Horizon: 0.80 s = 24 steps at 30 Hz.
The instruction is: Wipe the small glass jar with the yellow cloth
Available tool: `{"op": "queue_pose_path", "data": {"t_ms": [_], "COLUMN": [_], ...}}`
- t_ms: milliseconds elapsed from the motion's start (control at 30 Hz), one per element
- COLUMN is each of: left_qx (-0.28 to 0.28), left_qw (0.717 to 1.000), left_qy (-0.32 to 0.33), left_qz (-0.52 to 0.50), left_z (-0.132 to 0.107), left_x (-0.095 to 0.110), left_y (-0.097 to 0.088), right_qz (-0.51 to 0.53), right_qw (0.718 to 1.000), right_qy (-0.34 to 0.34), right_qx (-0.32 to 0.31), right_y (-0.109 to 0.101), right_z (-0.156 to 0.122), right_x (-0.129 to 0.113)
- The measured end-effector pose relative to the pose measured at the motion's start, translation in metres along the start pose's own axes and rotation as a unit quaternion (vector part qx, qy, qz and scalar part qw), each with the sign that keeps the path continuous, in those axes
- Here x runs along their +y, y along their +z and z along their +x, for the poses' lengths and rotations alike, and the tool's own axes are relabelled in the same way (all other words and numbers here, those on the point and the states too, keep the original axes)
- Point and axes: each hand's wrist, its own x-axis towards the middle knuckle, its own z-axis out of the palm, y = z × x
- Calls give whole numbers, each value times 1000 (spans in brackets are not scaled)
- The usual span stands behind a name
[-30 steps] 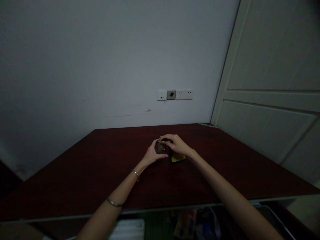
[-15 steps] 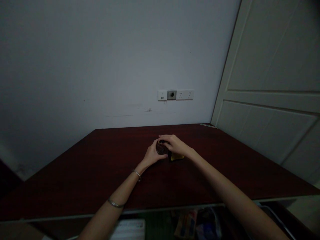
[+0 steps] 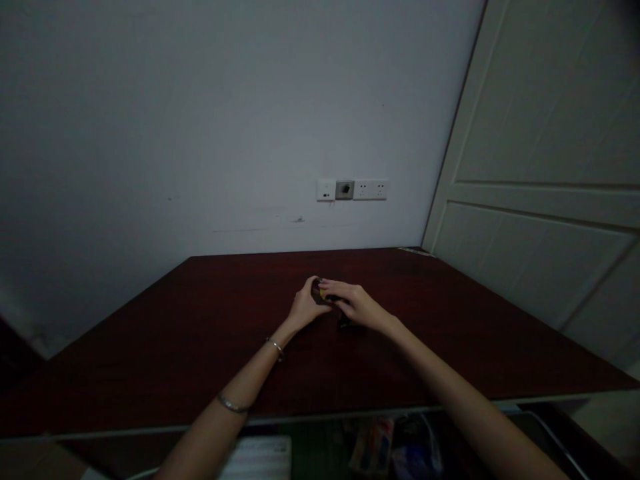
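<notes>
Our left hand (image 3: pixel 304 309) and right hand (image 3: pixel 358 305) together grip a small dark round object (image 3: pixel 320 291), yellow-marked, on the dark-red wooden table (image 3: pixel 200 347).

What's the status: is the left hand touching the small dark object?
Touching. The head view shows the left hand curled around the small dark object, pressed against its side, no gap.

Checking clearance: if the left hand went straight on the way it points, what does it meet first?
The left hand points forward-right; first comes the small dark object it seems to grip, then the right hand just beyond. The dim view leaves depth unclear.
</notes>
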Motion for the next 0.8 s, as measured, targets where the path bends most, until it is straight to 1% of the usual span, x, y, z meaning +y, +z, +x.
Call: {"op": "queue_pose_path", "data": {"t_ms": [67, 167, 233, 333, 467, 533, 567, 633, 733, 800], "left_qx": [2, 0, -1, -2, -24, -36, -37, -26, -3, -4], "left_qw": [1000, 1000, 1000, 1000, 999, 999, 999, 999, 999, 999], "left_qy": [1, 8, 7, 8, 14, 18, 19, 12, -6, -8], "left_qz": [-6, -2, -3, -12, -26, -27, -25, -22, -33, -48], "left_z": [-1, -3, -4, -5, -7, -7, -7, -7, -5, -3], "left_x": [3, 10, 14, 15, 12, 10, 9, 8, 6, 4], "left_y": [0, -2, -3, -3, 0, 1, 1, 2, 3, 3], "right_qz": [22, 52, 64, 60, 34, 25, 25, 37, 65, 74], "right_qw": [999, 994, 990, 990, 997, 999, 999, 997, 989, 986], "right_qy": [13, 51, 70, 63, 17, 4, 4, 17, 54, 63], "right_qx": [24, 83, 108, 113, 70, 48, 46, 67, 125, 136], "right_y": [0, -1, -1, 3, 7, 8, 8, 8, 9, 10], "right_z": [1, 7, 10, 6, -7, -10, -10, -7, -2, -2], "right_x": [5, 14, 18, 15, 5, 3, 4, 9, 16, 16]}}
